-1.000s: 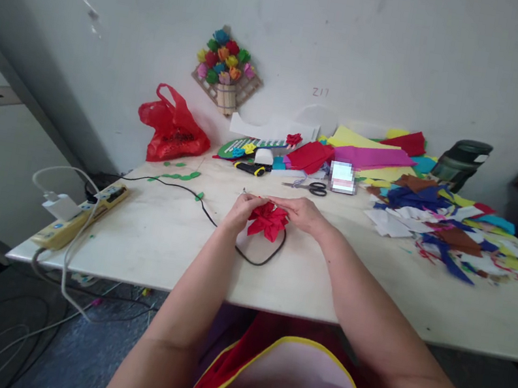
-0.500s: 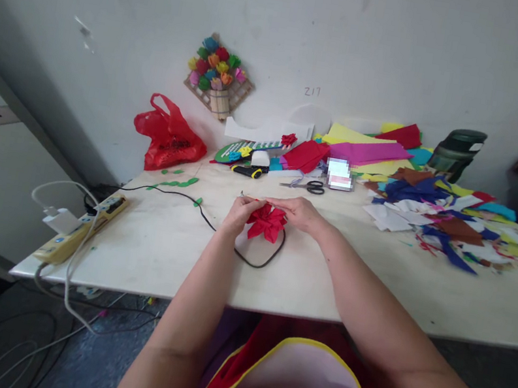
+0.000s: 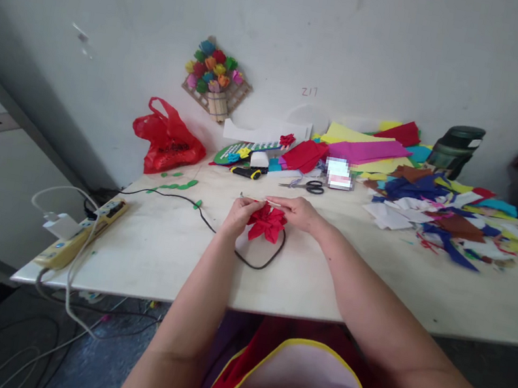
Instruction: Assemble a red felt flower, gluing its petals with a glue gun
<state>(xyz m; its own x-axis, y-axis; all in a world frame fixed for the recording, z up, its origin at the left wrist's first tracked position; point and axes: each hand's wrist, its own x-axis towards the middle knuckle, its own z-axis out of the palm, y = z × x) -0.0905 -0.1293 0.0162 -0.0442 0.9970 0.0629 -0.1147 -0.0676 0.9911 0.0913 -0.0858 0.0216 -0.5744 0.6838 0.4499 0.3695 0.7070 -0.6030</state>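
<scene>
A red paper flower (image 3: 267, 223) with pointed petals is held just above the near middle of the table. My left hand (image 3: 238, 214) is closed on its left side, thumb along the upper edge. At the flower's upper right, my right hand (image 3: 299, 213) is closed on it, with fingers stretched toward the left hand. Both hands' fingertips meet near the flower's top, and part of them is hidden. A black cord (image 3: 257, 266) loops under the flower and between my forearms.
Beyond my hands lie scissors (image 3: 307, 187), a yellow-black cutter (image 3: 245, 172) and a phone (image 3: 339, 174). Paper scraps (image 3: 439, 214) and a dark bottle (image 3: 455, 151) are at right. At left are a red plastic bag (image 3: 171, 143), green pieces (image 3: 175, 185) and a power strip (image 3: 77, 236).
The camera view has shifted very slightly. Both hands stay on the red flower in nearly the same position.
</scene>
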